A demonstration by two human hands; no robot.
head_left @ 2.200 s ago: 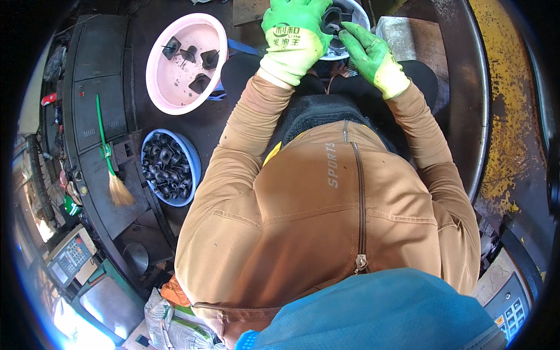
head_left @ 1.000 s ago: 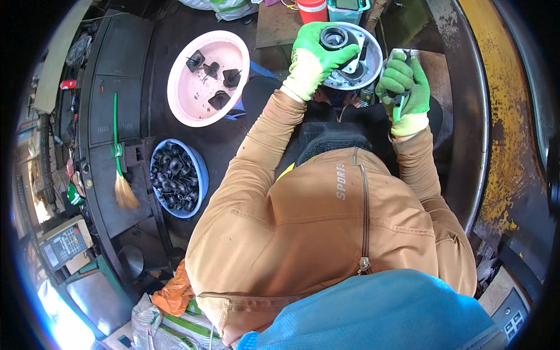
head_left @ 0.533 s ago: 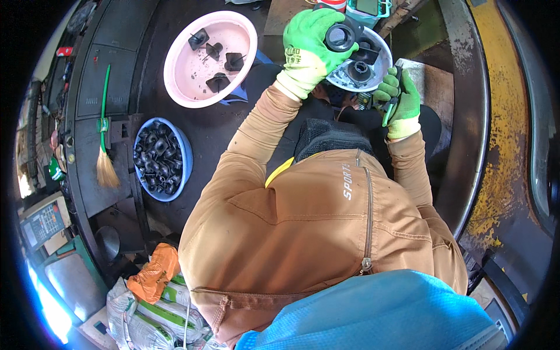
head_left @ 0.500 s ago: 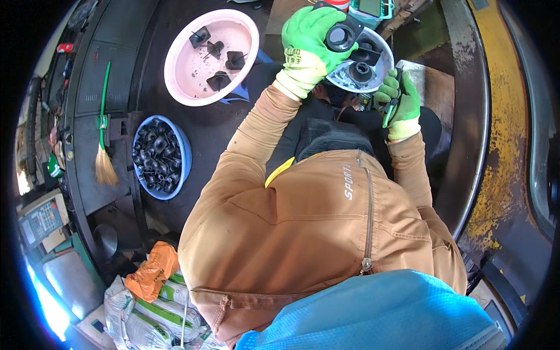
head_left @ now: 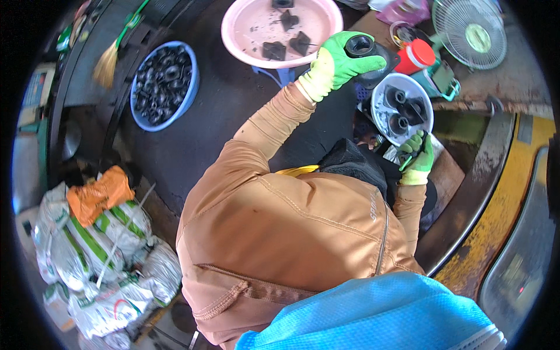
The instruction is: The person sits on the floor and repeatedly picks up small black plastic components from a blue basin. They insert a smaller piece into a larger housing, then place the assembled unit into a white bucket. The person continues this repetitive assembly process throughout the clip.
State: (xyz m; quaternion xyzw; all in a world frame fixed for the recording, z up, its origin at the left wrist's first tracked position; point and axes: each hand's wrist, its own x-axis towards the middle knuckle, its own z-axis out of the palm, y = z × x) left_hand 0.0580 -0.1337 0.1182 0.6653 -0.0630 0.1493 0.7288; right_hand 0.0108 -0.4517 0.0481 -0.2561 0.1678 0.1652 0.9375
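Left hand (head_left: 332, 64): green-gloved, fingers clenched around a black pipe fitting (head_left: 367, 53), held raised between the pink basin and the white bowl.
Right hand (head_left: 417, 158): green-gloved, fingers closed on a thin dark tool (head_left: 410, 160), just below the white bowl (head_left: 380, 96).
White bowl: holds several black fittings.
Pink basin (head_left: 251, 32): a few black pieces lie inside.
Blue basin (head_left: 188, 93): filled with black fittings, well left.
Surroundings: red-capped container (head_left: 415, 55) and a small fan (head_left: 469, 32) beyond the bowl; sacks (head_left: 93, 251) at lower left.
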